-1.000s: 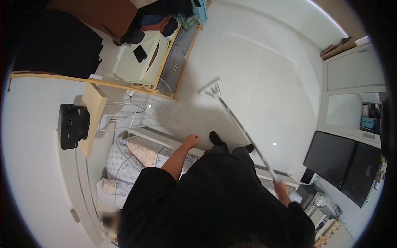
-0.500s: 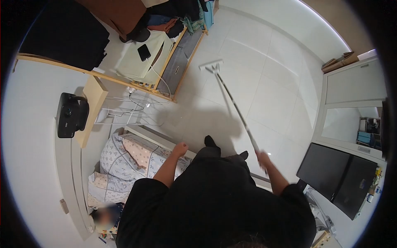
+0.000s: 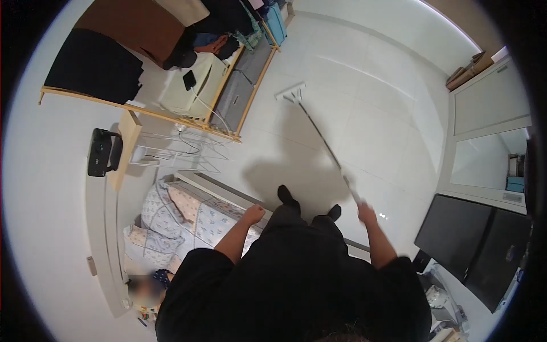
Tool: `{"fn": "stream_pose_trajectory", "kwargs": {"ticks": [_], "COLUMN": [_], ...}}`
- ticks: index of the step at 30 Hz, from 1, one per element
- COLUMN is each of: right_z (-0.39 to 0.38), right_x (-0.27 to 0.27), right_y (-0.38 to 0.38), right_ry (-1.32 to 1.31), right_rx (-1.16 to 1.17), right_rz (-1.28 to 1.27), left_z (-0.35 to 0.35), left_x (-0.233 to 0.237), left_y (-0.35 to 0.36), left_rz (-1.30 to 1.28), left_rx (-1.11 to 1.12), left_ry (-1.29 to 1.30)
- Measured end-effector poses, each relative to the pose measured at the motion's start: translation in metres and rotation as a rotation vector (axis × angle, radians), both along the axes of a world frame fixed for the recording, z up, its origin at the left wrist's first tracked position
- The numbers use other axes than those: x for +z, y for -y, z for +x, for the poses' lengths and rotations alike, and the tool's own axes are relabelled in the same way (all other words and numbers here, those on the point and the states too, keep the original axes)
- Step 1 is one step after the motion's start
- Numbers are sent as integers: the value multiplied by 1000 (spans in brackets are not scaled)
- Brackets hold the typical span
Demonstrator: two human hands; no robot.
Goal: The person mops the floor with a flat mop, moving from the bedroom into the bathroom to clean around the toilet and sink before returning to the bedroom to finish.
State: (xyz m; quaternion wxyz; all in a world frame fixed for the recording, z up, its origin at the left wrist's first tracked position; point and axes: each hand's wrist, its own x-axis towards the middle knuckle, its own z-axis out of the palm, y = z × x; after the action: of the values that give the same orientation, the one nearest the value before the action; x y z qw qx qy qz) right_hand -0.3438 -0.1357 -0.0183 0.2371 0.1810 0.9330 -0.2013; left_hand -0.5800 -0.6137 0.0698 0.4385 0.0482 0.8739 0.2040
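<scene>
My right hand (image 3: 366,214) is wrapped round the upper handle of a long flat mop (image 3: 322,137). The mop slants forward and left, and its pale, narrow head (image 3: 290,92) rests on the tiled floor near the clothes rack. My left hand (image 3: 254,214) is held in a loose fist beside the bed, and I see nothing in it. Between the hands my dark-socked feet (image 3: 288,196) stand apart on the floor.
At left are a bed (image 3: 213,219) with patterned bedding and a person lying at its head. A wooden clothes rack (image 3: 245,108) with grey boxes stands ahead. Right of me are a pale cabinet (image 3: 490,105) and a dark screen-like panel (image 3: 456,228).
The camera view has shifted a little. My right hand sits slightly higher in view, still on the mop handle. My feet show more fully, and the mop head is turned a little.
</scene>
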Motion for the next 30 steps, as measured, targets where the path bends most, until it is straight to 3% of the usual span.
{"fn": "stream_pose_trajectory", "kwargs": {"ticks": [1,2,3,4,5,6,10,14,16,17,18,20,21,22,23,24,26,28,29,30], "right_z": [91,183,232,302,377,416,407,287,176,153,93,-30,-99,-156,-250,-293,-383,-428,-415,-399], "right_x": [10,22,100,131,149,160,120,150,127,63,43,20,5,4,70,50,4,54,46,38], "right_y": [-4,-1,9,20,33,50,58,33,12,-7,-16,-27,-30,-26,-17,-17,-20,7,17,18], "right_ry": [-41,123,172,262,140,384,328,321,389,255,289,16,127,-188,368,89,102,213,234,228], "right_rx": [-8,-171,-153,-200,-199,-123,-269,-433,-583,-26,-86,107,142,287,-32,278,87,-18,-14,208], "right_rz": [10,27,-41,-48,-38,18,-72,-155,-188,-90,-111,-114,-107,7,-362,-171,-244,-360,-378,-244], "left_z": [9,14,20,26,32,37,29,22,16,12,9,6,-1,-10,-17,-21,-31,-35,-39,-44], "left_x": [-4,-6,-7,-10,-14,-14,32,29,17,13,9,-10,-15,-17,-17,-17,-25,-23,-18,-6], "left_y": [-25,-51,-77,-100,-119,-136,-190,-192,-168,-156,-140,-99,-80,-62,-45,-32,-10,12,10,2], "left_rz": [-5,-12,17,43,109,172,273,326,289,213,136,87,38,33,-7,-48,-49,-66,-79,-65], "left_rx": [-79,-160,-174,-191,-226,-260,-258,-132,-121,-128,-136,-147,-161,-150,-125,-99,-46,56,113,113], "left_ry": [-5,-14,6,25,7,-13,-1,-33,-30,-11,12,11,3,16,52,89,63,26,25,5]}}
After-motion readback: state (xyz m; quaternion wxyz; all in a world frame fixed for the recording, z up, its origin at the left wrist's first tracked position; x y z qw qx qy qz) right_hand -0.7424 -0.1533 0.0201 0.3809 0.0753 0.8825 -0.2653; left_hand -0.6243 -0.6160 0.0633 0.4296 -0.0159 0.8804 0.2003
